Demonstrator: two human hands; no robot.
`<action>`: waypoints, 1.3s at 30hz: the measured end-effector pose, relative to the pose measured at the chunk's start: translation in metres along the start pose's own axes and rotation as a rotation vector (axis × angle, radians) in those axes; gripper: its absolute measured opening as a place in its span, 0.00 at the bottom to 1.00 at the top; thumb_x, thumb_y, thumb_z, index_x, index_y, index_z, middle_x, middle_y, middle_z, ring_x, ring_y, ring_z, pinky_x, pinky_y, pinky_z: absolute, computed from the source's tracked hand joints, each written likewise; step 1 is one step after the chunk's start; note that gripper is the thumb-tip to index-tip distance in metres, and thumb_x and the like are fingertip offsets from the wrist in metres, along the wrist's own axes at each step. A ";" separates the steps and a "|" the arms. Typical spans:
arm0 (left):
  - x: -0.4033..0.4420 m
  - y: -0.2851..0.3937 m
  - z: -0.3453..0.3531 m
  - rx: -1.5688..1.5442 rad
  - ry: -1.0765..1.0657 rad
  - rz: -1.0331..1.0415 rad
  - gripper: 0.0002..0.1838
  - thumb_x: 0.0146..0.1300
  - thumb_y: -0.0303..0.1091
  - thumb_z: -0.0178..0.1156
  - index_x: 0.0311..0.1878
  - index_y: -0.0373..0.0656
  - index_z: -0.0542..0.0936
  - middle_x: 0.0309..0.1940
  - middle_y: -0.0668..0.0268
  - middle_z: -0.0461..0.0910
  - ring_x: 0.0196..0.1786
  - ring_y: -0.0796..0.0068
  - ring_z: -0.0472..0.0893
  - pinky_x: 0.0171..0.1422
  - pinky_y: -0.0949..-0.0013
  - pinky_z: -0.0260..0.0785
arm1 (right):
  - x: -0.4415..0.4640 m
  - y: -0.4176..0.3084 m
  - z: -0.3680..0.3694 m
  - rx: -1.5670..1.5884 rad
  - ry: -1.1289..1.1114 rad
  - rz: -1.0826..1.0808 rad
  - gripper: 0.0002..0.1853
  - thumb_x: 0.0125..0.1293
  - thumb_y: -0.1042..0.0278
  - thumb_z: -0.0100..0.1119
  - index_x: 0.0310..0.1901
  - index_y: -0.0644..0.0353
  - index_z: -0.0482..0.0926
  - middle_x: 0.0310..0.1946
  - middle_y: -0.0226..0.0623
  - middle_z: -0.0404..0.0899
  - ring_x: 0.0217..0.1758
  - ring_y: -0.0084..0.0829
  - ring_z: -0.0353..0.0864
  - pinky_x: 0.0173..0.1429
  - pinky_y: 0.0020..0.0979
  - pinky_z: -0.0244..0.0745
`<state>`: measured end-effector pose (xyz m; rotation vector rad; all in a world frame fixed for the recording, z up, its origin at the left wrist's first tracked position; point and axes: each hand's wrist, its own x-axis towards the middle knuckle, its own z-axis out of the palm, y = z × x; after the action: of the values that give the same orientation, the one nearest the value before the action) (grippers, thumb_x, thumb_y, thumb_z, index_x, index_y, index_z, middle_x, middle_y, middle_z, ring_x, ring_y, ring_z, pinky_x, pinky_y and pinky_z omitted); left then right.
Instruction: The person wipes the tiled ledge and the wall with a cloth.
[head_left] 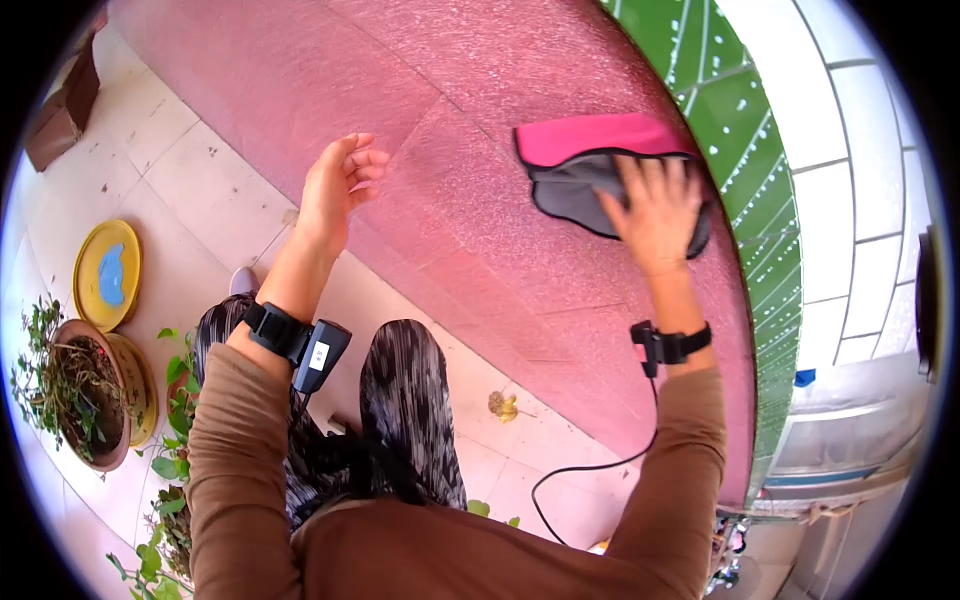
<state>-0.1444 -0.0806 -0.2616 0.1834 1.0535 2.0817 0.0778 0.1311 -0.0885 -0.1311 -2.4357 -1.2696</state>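
My right hand (655,210) lies spread on a pink and grey cloth with black edging (590,140), its fingers apart and slightly blurred. Beneath the cloth is a red stone surface (450,180), wet-looking in places, and the cloth reaches close to its curved right edge. Over the left side of this surface my left hand (340,190) is raised, holding nothing, with its fingers loosely curled and apart. Both wrists wear black straps with small devices.
A green tiled band (750,190) and white tiles (850,200) border the surface on the right. At the left stand a potted plant (90,390), a yellow dish (95,255) and a brown box (65,115). A black cable (570,468) hangs near my right arm.
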 end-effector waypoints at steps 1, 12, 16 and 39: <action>-0.003 0.003 0.003 -0.016 -0.002 0.000 0.18 0.68 0.45 0.41 0.52 0.45 0.71 0.35 0.73 0.78 0.36 0.84 0.74 0.43 0.76 0.65 | 0.003 0.005 -0.004 -0.010 0.016 0.008 0.25 0.53 0.46 0.62 0.50 0.52 0.78 0.49 0.36 0.74 0.58 0.42 0.66 0.62 0.52 0.58; -0.007 0.026 0.002 -0.104 -0.029 0.093 0.19 0.68 0.44 0.41 0.53 0.42 0.71 0.35 0.72 0.77 0.36 0.84 0.73 0.42 0.77 0.65 | -0.014 -0.118 0.107 0.139 -0.118 -0.208 0.21 0.53 0.51 0.60 0.46 0.52 0.76 0.49 0.32 0.72 0.59 0.38 0.66 0.60 0.54 0.57; -0.006 0.027 0.002 -0.063 0.002 0.084 0.20 0.68 0.44 0.42 0.54 0.42 0.71 0.35 0.72 0.77 0.36 0.84 0.73 0.42 0.77 0.65 | -0.006 -0.143 0.116 0.367 -0.092 -0.209 0.29 0.50 0.55 0.65 0.56 0.51 0.73 0.54 0.29 0.72 0.61 0.32 0.67 0.61 0.43 0.60; 0.001 0.013 0.002 0.047 0.031 0.032 0.20 0.67 0.45 0.43 0.55 0.43 0.71 0.35 0.73 0.77 0.36 0.84 0.73 0.43 0.77 0.64 | -0.083 -0.043 0.055 0.220 -0.216 -0.006 0.20 0.50 0.52 0.63 0.39 0.59 0.77 0.43 0.39 0.75 0.53 0.44 0.70 0.60 0.46 0.63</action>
<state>-0.1516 -0.0834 -0.2513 0.1928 1.1258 2.0959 0.1272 0.1583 -0.1813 -0.2096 -2.7427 -1.0275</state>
